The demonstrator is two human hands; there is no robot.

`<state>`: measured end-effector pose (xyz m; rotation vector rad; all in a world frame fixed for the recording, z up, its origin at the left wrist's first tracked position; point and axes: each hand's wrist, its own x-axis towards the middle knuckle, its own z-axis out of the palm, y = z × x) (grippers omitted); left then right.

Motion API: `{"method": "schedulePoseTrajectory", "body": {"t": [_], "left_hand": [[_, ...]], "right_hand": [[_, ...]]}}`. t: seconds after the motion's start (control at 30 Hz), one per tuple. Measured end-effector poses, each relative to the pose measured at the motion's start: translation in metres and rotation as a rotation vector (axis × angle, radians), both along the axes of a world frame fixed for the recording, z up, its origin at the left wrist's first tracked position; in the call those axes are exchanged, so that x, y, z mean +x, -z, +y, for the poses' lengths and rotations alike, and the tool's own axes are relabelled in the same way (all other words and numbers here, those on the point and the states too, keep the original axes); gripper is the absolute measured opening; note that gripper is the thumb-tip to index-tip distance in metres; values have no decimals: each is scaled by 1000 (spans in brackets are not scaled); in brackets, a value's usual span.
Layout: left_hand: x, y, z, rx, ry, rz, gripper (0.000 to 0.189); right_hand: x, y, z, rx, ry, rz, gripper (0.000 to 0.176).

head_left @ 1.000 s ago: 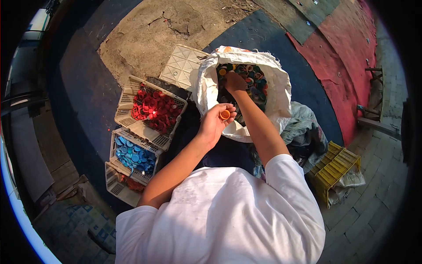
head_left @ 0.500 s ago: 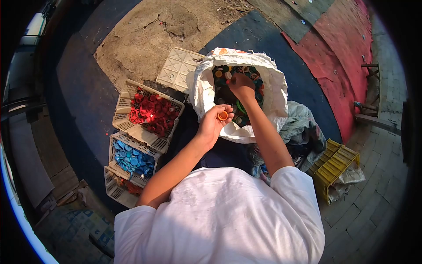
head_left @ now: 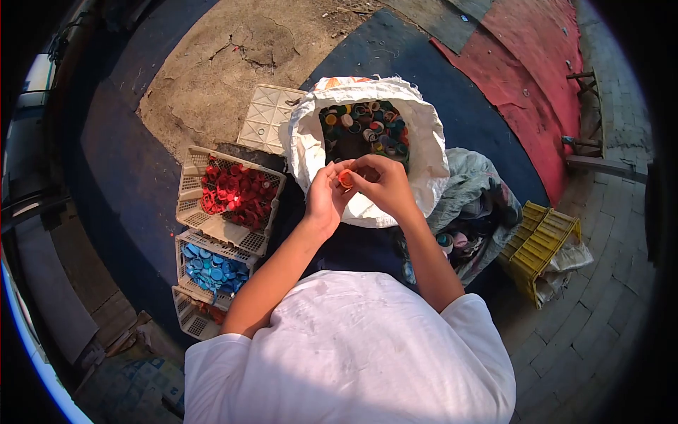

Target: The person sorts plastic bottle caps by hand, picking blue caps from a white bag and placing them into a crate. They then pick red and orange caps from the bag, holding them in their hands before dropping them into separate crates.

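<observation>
Right hand (head_left: 385,185) out of the sack (head_left: 432,161), now meeting left hand (head_left: 325,199). Orange cap (head_left: 345,179) between them over sack's near rim, each grip pinching it by fingertips. Mixed caps (head_left: 367,127) in sack just beyond. To the left: red-cap crate (head_left: 189,185), blue-cap crate (head_left: 185,244) nearer.

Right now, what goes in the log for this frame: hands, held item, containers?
left hand: pinches orange cap
right hand: fingertips on the same cap
sack: open, mixed caps inside, just beyond the hands
crate of red caps: left of the hands
crate of blue caps: next to it, nearer the person
yellow crate: far right, on paving
</observation>
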<state>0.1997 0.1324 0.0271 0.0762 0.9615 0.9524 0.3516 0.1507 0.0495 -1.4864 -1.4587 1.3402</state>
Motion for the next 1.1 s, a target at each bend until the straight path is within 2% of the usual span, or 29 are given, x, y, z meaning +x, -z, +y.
{"method": "schedulePoseTrajectory", "body": {"t": [0.07, 0.27, 0.37, 0.47, 0.6, 0.7, 0.8, 0.87, 1.0, 1.1], "left_hand": [[-4, 2, 1, 47, 35, -56, 44], [-5, 3, 1, 75, 49, -68, 49], [-6, 5, -2, 76, 21, -100, 47], [-12, 7, -3, 79, 18, -124, 45], [-15, 12, -7, 85, 8, -107, 42], [-13, 11, -8, 69, 2, -106, 41], [-12, 9, -11, 64, 2, -146, 40], [-11, 10, -12, 68, 15, -140, 40], [-9, 8, -14, 69, 21, -110, 39], [-8, 10, -14, 85, 31, -99, 39]], "right_hand": [[-3, -5, -3, 124, -42, -82, 21], [5, 13, 0, 133, -83, -64, 22], [7, 17, 4, 118, -64, -52, 19], [7, 21, 15, -13, 49, 105, 17], [24, 74, 55, 15, 87, -159, 21], [27, 127, 89, -85, -92, -418, 27], [18, 177, 119, -22, -280, -609, 29], [16, 223, 132, -87, -287, -609, 33], [8, 228, 137, -110, -223, -686, 35], [4, 224, 137, -106, -153, -623, 34]]}}
